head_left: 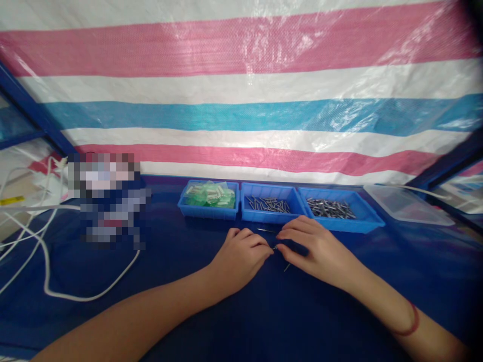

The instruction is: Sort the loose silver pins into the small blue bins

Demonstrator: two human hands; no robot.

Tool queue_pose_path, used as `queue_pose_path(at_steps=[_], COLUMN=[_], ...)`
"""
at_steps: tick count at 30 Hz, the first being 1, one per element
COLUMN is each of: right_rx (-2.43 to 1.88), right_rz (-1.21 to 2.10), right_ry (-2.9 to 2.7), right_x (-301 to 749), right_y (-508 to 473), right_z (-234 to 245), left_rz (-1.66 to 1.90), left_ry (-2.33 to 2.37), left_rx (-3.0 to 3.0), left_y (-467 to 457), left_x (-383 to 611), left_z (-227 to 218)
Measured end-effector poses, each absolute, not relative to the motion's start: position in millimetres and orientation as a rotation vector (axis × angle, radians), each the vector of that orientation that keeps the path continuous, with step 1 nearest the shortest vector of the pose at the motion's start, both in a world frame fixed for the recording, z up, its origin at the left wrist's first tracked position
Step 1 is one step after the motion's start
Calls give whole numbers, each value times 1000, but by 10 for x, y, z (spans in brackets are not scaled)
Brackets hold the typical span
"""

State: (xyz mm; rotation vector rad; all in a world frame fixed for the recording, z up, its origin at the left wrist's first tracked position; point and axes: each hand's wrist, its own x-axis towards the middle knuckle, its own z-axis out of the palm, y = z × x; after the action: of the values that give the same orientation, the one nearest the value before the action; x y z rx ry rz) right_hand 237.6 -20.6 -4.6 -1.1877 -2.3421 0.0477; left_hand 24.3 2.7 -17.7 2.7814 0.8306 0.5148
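Observation:
My left hand [243, 259] is closed in a pinch, thumb and forefinger at the end of a tiny shiny metal piece [275, 248]. From the other side, the curved fingers of my right hand [315, 249] meet the same piece with the thumb tip; its exact shape is too small to make out. A thin metal pin [266, 230] lies on the dark blue table just beyond the fingertips. Another thin metal pin [287, 267] shows below my right thumb. A red band circles my right wrist.
Behind my hands stand three blue bins: one with small pieces in green plastic [213, 195], one with metal pins [267, 204], one with short metal parts [331, 208]. A clear plastic lid [409, 205] is right. White cables [47, 271] and a blurred-out patch lie left. Striped sheeting [241, 115] hangs behind.

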Motion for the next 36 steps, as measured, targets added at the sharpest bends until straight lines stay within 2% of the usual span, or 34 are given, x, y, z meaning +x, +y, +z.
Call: queue_pose_path(at_steps=[11,24,36], right_rx=[-1208,-1249,-1215], right_rz=[151,548,612], right_ry=[-2484,-2002,-2012], right_x=[2335,2187,2149], right_y=[-212,-265,-273], right_z=[-102,-140,-151], left_rz=[513,800,831], left_ry=[869,953,946], left_rx=[2736,2053,1895], left_y=[21,144,137], left_x=[248,238,245], left_z=[-160,-128,-121])
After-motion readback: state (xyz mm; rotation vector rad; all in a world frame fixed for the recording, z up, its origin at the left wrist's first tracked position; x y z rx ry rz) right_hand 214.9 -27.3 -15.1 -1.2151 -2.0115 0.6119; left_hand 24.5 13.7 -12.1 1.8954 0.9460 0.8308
